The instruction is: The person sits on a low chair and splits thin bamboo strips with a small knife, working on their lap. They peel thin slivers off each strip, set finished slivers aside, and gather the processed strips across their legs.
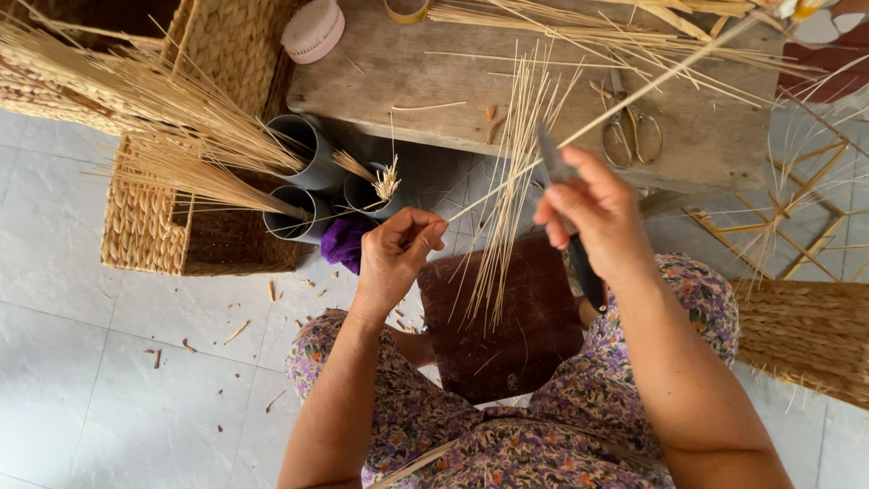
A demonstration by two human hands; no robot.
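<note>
Left hand: fingers pinched shut on the near end of a long thin straw strip, which slants up and away over the near edge of the wooden worktop. Right hand: closed around a dark-handled knife, blade touching the strip just off that edge, above a dark board on the lap. Scissors near the worktop's near right edge; grey tubes and woven basket crowd the tiled floor left, open tile nearer.
</note>
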